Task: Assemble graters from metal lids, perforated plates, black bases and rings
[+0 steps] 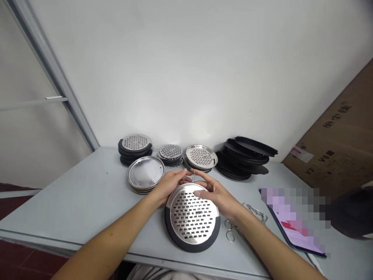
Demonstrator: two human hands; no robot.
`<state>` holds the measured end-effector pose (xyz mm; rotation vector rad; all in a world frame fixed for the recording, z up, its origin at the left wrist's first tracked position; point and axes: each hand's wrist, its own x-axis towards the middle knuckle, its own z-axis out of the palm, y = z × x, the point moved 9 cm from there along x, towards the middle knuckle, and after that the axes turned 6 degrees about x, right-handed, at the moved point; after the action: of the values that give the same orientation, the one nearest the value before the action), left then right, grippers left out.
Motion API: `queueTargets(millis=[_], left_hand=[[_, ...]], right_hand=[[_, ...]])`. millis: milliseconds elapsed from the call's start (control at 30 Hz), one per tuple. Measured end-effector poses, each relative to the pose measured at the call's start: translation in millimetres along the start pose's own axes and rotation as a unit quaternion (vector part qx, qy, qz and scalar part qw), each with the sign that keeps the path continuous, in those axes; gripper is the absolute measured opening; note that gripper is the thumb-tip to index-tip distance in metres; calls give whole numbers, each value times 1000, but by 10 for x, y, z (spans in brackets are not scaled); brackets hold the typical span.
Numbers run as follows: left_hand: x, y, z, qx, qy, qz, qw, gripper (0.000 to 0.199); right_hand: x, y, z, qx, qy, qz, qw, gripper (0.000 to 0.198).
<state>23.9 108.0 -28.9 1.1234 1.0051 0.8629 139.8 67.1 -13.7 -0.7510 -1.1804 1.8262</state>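
Note:
A round slotted metal disc (192,212) with a dark rim round its near side is in front of me at the table's near edge, tilted towards me. My right hand (214,194) grips its far right edge, thumb on the slotted face. My left hand (171,182) is closed at the far left edge of the disc. A small wire loop (194,177) stands up between the fingertips of both hands, at the disc's far edge. The left fingers are partly hidden behind the disc. Right of it lie metal rings (230,236) and bent wire pieces (256,212), partly under my right forearm.
Along the wall stand stacked slotted discs with dark rims (135,142), plain metal lids (145,173), small perforated discs (171,151), slotted metal plates (201,156) and black round trays (247,151). A tablet (303,233) lies at the right, beside a cardboard box (335,144).

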Motion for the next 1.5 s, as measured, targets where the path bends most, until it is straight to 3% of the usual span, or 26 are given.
queueTargets(millis=[167, 300, 667, 867, 1000, 1100, 1233, 1500], left_hand=[[-84, 106, 91, 7, -58, 21, 998, 46], [-169, 190, 149, 75, -102, 40, 991, 43], [-319, 450, 271, 252, -130, 156, 946, 48], [-429, 538, 381, 284, -188, 194, 920, 42], [-373, 513, 281, 282, -141, 176, 932, 48], [-336, 464, 181, 206, -107, 135, 963, 52], [-361, 354, 211, 71, -157, 61, 983, 55], [-377, 266, 134, 83, -200, -17, 976, 60]], right_hand=[[-37, -109, -28, -17, 15, -27, 999, 73], [-30, -112, -92, -18, 48, -35, 998, 72], [-14, -102, -214, -39, 98, -49, 993, 69], [-5, -42, -138, -26, 84, -41, 995, 67], [-8, -67, -145, -23, 94, -46, 994, 65], [-25, -164, -208, -1, 122, -69, 990, 68], [-56, -286, -310, 58, 151, -92, 982, 76], [-64, -205, -475, 102, 211, -68, 970, 78]])
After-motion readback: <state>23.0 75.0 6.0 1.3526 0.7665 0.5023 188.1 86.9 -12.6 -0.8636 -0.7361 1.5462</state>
